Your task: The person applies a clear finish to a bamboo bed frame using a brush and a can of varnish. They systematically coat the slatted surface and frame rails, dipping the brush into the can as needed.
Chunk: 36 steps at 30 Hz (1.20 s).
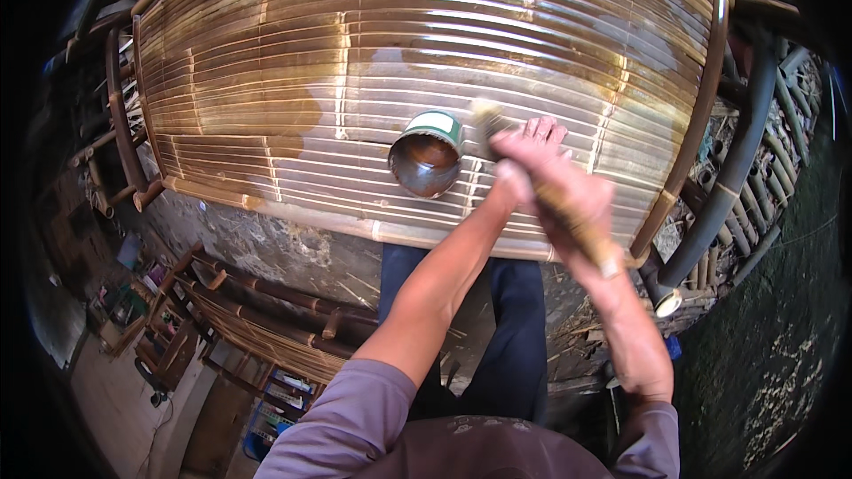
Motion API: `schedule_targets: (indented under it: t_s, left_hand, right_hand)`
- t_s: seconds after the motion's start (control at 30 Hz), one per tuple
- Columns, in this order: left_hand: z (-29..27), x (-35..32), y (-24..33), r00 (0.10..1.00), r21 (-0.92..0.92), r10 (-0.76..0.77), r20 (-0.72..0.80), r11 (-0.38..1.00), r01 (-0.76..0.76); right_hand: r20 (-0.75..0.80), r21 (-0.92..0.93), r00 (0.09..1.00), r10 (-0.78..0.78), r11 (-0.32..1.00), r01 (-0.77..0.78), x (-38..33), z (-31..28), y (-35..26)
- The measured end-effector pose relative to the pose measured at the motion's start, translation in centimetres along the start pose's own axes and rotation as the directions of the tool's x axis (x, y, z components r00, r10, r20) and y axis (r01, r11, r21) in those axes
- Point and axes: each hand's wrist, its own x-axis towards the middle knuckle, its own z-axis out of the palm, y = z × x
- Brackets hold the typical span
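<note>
My right hand is closed round the thick handle of a brush, blurred by motion. The pale bristle end points up and left over the slats. Partly behind it is my left hand, its fingers stretched out past the right hand over the bamboo; part of its palm is hidden. Left of both hands, a green tin can lies tipped with its mouth toward me, its inside stained shiny brown. Under everything spreads a bamboo-slat bench top, glossy brown at the far side and left, paler and dull near the can.
Bamboo rails frame the bench, with a dark pole at the right. Cut bamboo pieces are stacked beyond it. Behind my left elbow stands another bamboo bench. A blue crate sits at the lower left.
</note>
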Motion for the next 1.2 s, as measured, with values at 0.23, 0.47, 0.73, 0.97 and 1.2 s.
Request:
schedule_targets:
  t_s: [0.23,0.47,0.73,0.97,1.2]
  left_hand:
    - [-12.0,-11.3,4.9,0.906,-0.382,-0.186,0.379,0.861,0.336]
    - [-25.9,-24.6,3.1,0.837,-0.144,-0.168,0.521,0.949,0.280]
    - [-28.7,-27.8,2.1,0.720,0.103,-0.316,0.618,0.940,0.325]
    - [-28.2,-27.9,0.9,0.741,0.142,-0.339,0.579,0.937,0.318]
    - [-27.7,-27.1,1.1,0.775,0.164,-0.291,0.561,0.957,0.241]
  right_hand:
    - [0.075,0.002,0.989,0.126,0.992,-0.127,-3.4,7.7,-5.2]
    - [0.075,-0.148,0.976,0.204,0.970,-0.191,-3.9,11.1,-4.7]
    - [0.162,-0.201,0.928,0.336,0.932,-0.303,-3.1,15.0,-0.9]
    - [0.095,-0.229,0.962,0.256,0.946,-0.229,-2.5,17.2,1.1]
    - [0.026,0.403,0.964,0.263,0.880,-0.251,-4.1,12.5,-1.7]
